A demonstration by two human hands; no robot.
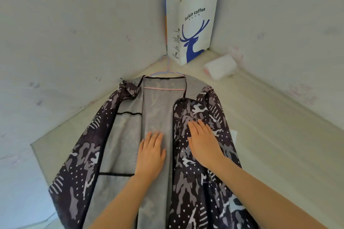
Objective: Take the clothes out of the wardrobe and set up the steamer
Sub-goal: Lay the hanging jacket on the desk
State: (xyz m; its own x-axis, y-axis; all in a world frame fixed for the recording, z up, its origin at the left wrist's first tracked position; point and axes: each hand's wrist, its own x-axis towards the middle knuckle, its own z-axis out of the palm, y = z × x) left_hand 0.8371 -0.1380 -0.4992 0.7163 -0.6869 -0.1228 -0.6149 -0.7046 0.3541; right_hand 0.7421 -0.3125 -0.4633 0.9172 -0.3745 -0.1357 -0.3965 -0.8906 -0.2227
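pale surface [270, 117]: carried the jacket [83, 163], spread open, out of the wardrobe by my judgement | left hand [150, 152], right hand [202, 141]: grip released, both palms pressed flat on the cloth | pink hanger [163, 89]: sat inside the collar | steamer: unseen, setup I judged left to do
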